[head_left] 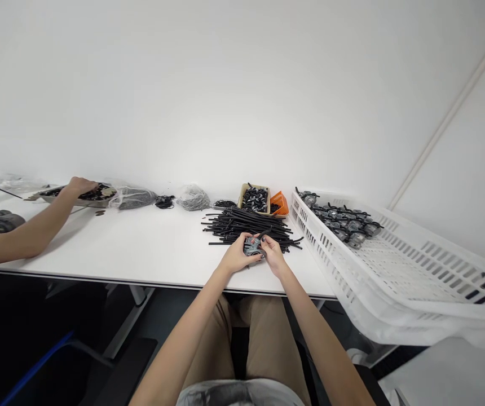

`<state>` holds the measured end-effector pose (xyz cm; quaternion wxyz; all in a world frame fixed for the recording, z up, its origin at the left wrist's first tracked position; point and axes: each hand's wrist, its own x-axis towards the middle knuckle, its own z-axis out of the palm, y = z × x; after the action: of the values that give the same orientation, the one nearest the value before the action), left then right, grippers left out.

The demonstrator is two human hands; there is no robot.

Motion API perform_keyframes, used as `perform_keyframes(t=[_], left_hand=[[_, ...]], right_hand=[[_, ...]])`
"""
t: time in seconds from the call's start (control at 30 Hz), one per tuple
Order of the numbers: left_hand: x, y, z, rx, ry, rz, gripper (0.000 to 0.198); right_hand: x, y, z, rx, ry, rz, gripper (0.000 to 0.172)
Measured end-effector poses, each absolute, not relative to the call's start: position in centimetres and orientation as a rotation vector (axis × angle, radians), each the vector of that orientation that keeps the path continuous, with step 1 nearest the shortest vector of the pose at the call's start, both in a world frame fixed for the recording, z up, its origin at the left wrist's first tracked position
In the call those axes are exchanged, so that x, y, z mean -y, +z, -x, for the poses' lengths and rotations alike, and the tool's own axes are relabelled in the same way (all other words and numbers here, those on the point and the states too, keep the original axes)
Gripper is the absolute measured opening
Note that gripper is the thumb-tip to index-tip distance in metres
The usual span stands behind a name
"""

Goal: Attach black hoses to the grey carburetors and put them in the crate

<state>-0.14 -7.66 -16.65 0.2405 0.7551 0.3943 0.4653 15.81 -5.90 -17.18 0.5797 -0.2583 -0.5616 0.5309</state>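
Observation:
Just above the table's front edge, my left hand (pixel 237 255) and my right hand (pixel 273 254) both grip a small grey plastic fitting (pixel 251 246). A short black tube (pixel 264 235) rises from it, with my right fingers around that spot. Part of the fitting is hidden by my fingers. Directly behind my hands lies a loose heap of cut black tubes (pixel 246 224), and some tube ends almost reach my fingers.
A white slotted plastic crate (pixel 398 265) to my right holds several assembled grey fittings (pixel 339 225). At the back stand a beige tray of parts (pixel 254 198), an orange basket (pixel 280 204) and plastic bags (pixel 192 198). A co-worker's hand (pixel 82 186) reaches into a dish (pixel 77 198) at left.

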Motion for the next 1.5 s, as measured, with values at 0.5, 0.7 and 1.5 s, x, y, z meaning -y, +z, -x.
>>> perform_keyframes(t=[0.5, 0.7, 1.5], left_hand=[[7.5, -16.8, 0.3, -1.054, 1.283, -2.077, 0.062], [7.4, -16.8, 0.3, -1.054, 1.287, -2.069, 0.062], [7.3, -16.9, 0.2, -1.038, 1.272, -2.066, 0.063]], right_hand=[[5.9, -17.1, -15.7, 1.278, 1.226, 0.634, 0.038], [6.5, -16.5, -15.7, 1.23, 1.286, 0.613, 0.036], [6.3, -16.6, -15.7, 1.253, 1.279, 0.642, 0.034]])
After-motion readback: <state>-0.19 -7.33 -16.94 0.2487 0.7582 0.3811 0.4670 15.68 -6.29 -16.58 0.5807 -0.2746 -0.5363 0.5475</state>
